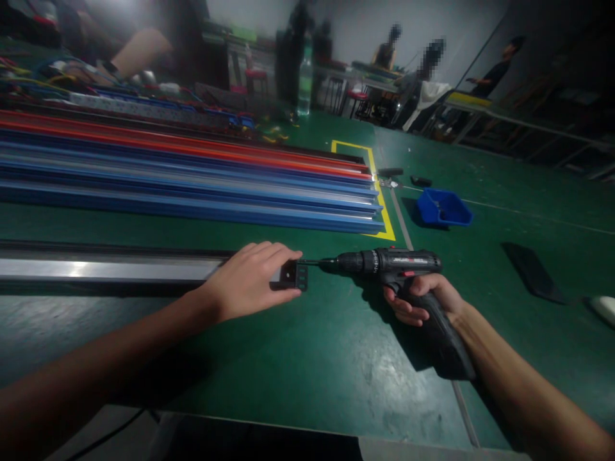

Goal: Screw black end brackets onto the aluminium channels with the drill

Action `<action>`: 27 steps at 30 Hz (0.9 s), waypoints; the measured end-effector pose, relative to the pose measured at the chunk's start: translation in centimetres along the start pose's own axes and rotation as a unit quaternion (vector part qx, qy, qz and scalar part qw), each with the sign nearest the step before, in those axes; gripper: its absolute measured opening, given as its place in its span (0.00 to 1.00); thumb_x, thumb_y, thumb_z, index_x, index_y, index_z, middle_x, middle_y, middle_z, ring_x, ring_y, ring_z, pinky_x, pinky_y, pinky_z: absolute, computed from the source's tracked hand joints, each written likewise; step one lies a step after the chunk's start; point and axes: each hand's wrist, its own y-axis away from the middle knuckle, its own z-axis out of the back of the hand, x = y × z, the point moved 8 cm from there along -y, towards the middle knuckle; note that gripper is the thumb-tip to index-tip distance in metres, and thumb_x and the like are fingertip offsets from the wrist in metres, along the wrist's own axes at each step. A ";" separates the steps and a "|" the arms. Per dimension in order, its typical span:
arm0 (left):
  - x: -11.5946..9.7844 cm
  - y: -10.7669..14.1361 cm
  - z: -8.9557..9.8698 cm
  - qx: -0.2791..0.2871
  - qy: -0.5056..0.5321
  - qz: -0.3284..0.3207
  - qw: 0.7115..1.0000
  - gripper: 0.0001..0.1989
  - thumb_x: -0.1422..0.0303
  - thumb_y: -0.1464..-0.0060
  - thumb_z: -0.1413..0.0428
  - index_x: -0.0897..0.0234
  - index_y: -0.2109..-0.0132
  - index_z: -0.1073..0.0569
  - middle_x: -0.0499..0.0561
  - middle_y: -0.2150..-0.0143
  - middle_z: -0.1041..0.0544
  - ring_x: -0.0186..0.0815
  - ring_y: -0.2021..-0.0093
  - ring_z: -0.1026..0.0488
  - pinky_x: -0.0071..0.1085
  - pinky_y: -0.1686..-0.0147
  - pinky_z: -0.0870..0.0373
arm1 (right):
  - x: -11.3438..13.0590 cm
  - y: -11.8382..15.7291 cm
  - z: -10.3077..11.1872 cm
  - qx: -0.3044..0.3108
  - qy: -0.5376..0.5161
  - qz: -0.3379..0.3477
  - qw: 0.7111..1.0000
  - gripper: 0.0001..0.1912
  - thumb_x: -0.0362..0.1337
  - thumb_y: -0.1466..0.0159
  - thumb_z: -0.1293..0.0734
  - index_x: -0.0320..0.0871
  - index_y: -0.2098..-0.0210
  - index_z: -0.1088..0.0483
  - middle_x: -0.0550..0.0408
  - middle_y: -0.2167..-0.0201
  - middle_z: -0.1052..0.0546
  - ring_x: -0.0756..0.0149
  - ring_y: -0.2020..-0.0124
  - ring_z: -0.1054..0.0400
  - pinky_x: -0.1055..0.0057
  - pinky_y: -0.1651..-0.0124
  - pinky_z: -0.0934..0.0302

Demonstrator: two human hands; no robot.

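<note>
A long metal profile [110, 269] with dark edges lies across the green table, its right end fitted with a black end cap [301, 277]. Over that end, my left hand [254, 278] is closed, thumb and fingers on either side of the profile and cap. My right hand [427, 301] is wrapped round the grip of a black cordless drill [408, 261], which points left. The drill's long bit reaches the upper part of the end cap, close to my left fingertips. Whether the tip sits in a screw is too small to tell.
Blue and red profiles [288, 186] lie behind, ending at a yellow taped outline [389, 224]. To the right are a blue bin [442, 208], a flat black object [533, 272] and small tools. A bottle [305, 83] and wires stand farther back. Other people are in the background.
</note>
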 end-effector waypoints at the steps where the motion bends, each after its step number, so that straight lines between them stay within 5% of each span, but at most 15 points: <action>1: 0.0 0.0 0.0 0.000 0.001 0.000 1.000 0.31 0.49 0.37 0.41 0.62 0.35 0.29 0.59 0.39 0.22 0.50 0.41 0.25 0.48 0.43 0.29 | 0.0 0.0 0.0 -0.001 0.000 -0.001 1.000 0.14 0.39 0.45 0.32 0.38 0.61 0.25 0.56 0.76 0.28 0.75 0.85 0.49 0.72 0.79 0.42; 27: 0.1 0.1 -0.2 0.008 -0.006 0.001 1.000 0.30 0.49 0.36 0.41 0.61 0.34 0.30 0.58 0.39 0.23 0.48 0.41 0.25 0.46 0.43 0.31 | -0.1 0.0 0.2 0.053 -0.049 0.013 0.997 0.18 0.36 0.43 0.34 0.31 0.57 0.23 0.51 0.73 0.25 0.74 0.83 0.42 0.73 0.76 0.38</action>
